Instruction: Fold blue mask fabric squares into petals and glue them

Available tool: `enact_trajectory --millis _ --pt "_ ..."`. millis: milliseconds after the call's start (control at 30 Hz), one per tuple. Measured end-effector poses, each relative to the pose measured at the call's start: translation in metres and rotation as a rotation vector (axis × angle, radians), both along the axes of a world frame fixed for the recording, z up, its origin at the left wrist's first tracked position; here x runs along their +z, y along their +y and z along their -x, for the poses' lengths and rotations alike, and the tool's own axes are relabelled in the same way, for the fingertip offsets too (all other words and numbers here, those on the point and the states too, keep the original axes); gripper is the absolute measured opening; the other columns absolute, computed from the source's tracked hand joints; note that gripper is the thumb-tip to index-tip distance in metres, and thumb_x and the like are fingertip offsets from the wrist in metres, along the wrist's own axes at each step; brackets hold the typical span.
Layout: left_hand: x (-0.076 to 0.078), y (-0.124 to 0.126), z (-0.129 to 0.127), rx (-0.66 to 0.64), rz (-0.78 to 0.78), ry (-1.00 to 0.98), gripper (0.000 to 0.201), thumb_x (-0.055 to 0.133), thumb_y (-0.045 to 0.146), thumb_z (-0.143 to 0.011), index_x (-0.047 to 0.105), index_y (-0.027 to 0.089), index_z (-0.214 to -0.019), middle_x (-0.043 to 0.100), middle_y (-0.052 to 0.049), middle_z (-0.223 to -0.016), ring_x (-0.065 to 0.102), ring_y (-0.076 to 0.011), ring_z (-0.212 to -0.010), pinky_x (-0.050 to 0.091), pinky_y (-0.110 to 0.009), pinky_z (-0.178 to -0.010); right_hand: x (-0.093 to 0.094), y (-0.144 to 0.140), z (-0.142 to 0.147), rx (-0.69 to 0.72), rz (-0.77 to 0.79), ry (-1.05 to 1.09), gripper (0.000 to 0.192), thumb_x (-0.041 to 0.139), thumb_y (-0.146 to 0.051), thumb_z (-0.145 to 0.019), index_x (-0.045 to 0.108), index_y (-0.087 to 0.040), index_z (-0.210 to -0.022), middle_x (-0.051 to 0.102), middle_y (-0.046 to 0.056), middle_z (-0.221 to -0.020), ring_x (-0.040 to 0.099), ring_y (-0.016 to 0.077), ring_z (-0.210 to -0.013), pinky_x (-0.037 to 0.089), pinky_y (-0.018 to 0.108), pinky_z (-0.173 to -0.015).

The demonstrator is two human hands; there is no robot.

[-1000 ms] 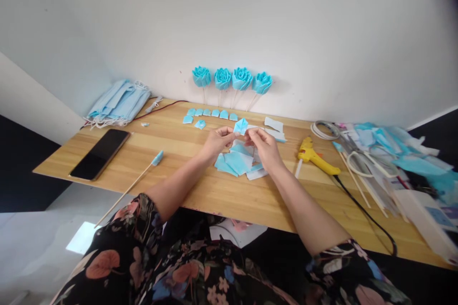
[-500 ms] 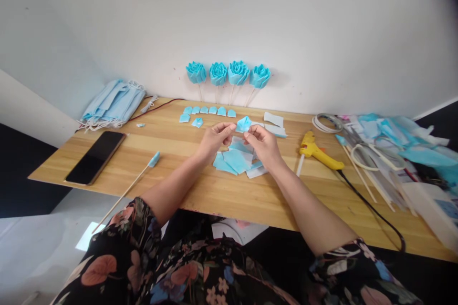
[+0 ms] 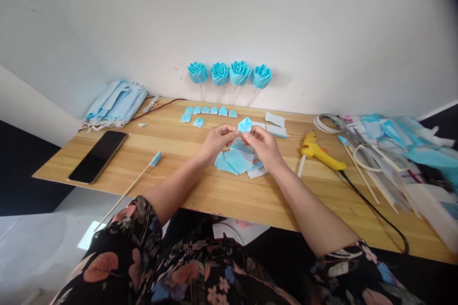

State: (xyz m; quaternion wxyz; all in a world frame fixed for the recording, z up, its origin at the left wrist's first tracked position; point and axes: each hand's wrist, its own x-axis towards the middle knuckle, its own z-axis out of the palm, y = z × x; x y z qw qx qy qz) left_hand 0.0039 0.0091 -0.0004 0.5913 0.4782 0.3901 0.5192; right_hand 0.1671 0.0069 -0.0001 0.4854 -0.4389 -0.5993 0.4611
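On the wooden table, work is centred just in front of the person, with four finished blue roses standing on sticks against the wall beyond. A stack of face masks and a dark phone lie well to the left; a yellow glue gun rests to the right, near a heap of offcuts and ear loops. Directly beneath the hands sits a pile of cut blue squares. The left hand and right hand meet above that pile, fingertips of both pinched closed on one small folded blue piece, held clear of the table. A row of finished folded petals lies behind it. Judgement: the fold wants a firm, even pinch at the base, edges aligned before creasing, and a size matching the row.
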Motion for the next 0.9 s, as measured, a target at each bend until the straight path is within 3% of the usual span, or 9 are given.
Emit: enact_trajectory --millis 267,567,700,800,900 --pt "0.0022 -0.0024 0.0000 -0.014 -0.036 0.021 0.036 0.076 0.048 -0.072 0.062 0.014 -0.072 0.051 0.004 -0.057 0.042 -0.0058 -0.054 0.034 -0.022 -0.054 -0.0036 0.0009 -0.0009 -0.017 -0.036 -0.042 0.023 0.064 -0.036 -0.081 0.053 -0.021 -0.068 0.055 -0.004 -0.063 0.052 0.0128 -0.064 0.041 0.028 -0.063" --pt "0.0021 -0.0033 -0.0021 -0.031 -0.017 0.035 0.033 0.080 0.040 -0.066 0.061 0.014 -0.075 0.056 0.003 -0.063 0.044 -0.0056 -0.056 0.034 -0.022 -0.056 -0.0047 -0.0006 -0.0003 0.022 -0.091 -0.173 0.034 0.068 -0.042 -0.079 0.046 -0.021 -0.063 0.043 -0.005 -0.058 0.038 0.0103 -0.056 0.030 0.026 -0.054" --pt "0.0002 -0.0024 -0.0008 -0.024 -0.003 0.079 0.027 0.076 0.036 -0.071 0.061 0.013 -0.074 0.054 0.004 -0.062 0.045 -0.0058 -0.056 0.035 -0.022 -0.056 -0.0049 -0.0014 0.0011 0.015 -0.110 -0.220 0.036 0.068 -0.043 -0.079 0.044 -0.022 -0.062 0.041 -0.005 -0.056 0.036 0.0100 -0.054 0.028 0.026 -0.053" --pt "0.0005 -0.0017 0.0005 -0.050 -0.017 0.080 0.026 0.073 0.035 -0.074 0.059 0.013 -0.070 0.052 0.004 -0.060 0.044 -0.0059 -0.056 0.035 -0.022 -0.056 -0.0019 -0.0008 -0.0013 0.026 -0.107 -0.226 0.036 0.068 -0.042 -0.078 0.045 -0.021 -0.061 0.043 -0.005 -0.055 0.037 0.0102 -0.054 0.029 0.026 -0.053" --pt "0.0017 -0.0013 0.0015 -0.046 -0.016 0.077 0.027 0.074 0.036 -0.073 0.059 0.014 -0.071 0.053 0.003 -0.060 0.044 -0.0062 -0.056 0.035 -0.022 -0.055 0.0035 0.0019 -0.0077 0.058 -0.076 -0.211 0.033 0.065 -0.046 -0.082 0.057 -0.020 -0.063 0.057 -0.001 -0.062 0.049 0.0130 -0.060 0.039 0.027 -0.058"
